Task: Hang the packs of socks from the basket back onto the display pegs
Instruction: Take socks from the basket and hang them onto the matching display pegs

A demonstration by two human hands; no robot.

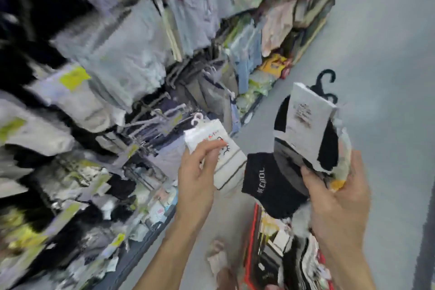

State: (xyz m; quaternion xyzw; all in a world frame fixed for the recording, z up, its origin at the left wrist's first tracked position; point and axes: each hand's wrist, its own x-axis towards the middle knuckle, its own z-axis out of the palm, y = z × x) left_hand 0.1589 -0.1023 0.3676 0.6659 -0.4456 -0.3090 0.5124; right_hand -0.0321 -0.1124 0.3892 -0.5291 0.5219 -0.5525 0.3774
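My left hand [196,175] grips a white sock pack [220,148] with red print, grey stripes and a pale plastic hook, held close to the display pegs [155,113]. In my right hand [339,198] sits a bundle of sock packs [303,134]: a white-carded pack with a black hook on top, a black pair with white lettering [266,179] hanging below, and others behind. The red basket [253,238] stands on the floor under my right hand, holding several more packs.
The display rack [94,77] fills the left side, crowded with hanging sock packs and yellow price tags, all blurred. A grey aisle floor [388,42] runs along the right. A pale sock pack [219,259] lies on the floor beside the basket.
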